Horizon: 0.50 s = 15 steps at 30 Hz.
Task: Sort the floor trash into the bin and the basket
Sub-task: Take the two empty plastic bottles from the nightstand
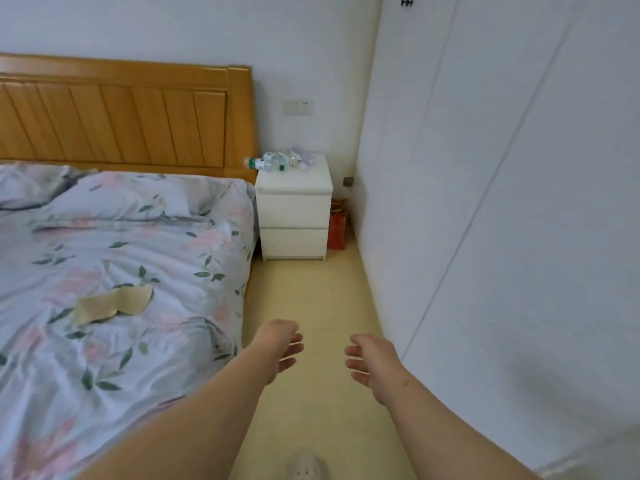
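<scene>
From the head camera, the person has both arms stretched out over the floor (311, 289) strip between the bed (104, 358) and the white wall. The left hand (280, 344) and the right hand (372, 362) are both spread loose, fingers relaxed, holding nothing. A torn bit of cardboard (114, 303) lies on the flowery bed cover. A couple of plastic bottles (270, 162) lie tipped over on the white nightstand (294, 216), with a red bag (337, 226) squeezed in just beside it.

wooden bed (121, 123), white nightstand (294, 220), pale floor (311, 296), white walls (485, 168).
</scene>
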{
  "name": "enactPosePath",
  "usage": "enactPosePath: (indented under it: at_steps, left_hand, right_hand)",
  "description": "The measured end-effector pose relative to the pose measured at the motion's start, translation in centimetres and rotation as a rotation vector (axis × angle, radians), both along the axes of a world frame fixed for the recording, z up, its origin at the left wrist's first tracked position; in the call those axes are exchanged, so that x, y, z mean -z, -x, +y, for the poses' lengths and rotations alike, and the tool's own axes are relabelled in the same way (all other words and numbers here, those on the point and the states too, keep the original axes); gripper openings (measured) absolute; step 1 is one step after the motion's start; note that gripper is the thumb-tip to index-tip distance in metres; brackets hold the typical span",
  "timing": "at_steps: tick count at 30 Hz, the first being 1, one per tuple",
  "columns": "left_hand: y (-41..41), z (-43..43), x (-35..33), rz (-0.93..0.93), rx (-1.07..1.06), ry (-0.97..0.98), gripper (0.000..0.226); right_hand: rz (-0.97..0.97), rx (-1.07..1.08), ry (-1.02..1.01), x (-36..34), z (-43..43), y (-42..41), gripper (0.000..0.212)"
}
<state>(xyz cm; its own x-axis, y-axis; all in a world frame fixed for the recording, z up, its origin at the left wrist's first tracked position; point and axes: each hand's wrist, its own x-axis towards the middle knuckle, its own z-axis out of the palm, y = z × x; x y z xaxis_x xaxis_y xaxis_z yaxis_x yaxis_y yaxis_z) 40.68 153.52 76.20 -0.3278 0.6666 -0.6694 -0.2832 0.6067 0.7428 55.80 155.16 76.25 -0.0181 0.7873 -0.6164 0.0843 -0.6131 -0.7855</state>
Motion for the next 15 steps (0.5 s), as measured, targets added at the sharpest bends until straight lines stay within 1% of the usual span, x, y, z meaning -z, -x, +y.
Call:
enactPosePath:
  at_steps: [1,2,6,8,12,15]
  left_hand:
    - [1.3,3.1,-0.2,0.007,-0.010,-0.007,0.015]
    - [1.9,4.5,-0.5,0.014,-0.019,-0.007,0.015]
    - [7.1,14.1,-1.8,0.044,-0.072,-0.004,0.011]
    - [9.8,18.0,-1.9,0.048,-0.109,-0.007,0.007]
    - [14.6,25.5,-1.3,-0.007,-0.200,0.025,0.008]
    - [17.7,32.2,-0.4,0.004,-0.157,0.048,0.014]
  right_hand:
    - [0.010,-0.002,-0.006,0.2,3.5,1.2,0.016]
    - [0.024,0.021,-0.001,0.2,5.3,1.7,0.016]
    - [0.042,-0.055,0.058,0.6,16.9,7.1,0.013]
    - [0.033,-0.091,0.037,0.4,21.3,9.6,0.013]
    - [-0.009,-0.145,0.017,0.1,29.3,14.2,0.012]
    - [-0.009,-0.159,0.038,0.8,35.6,17.6,0.012]
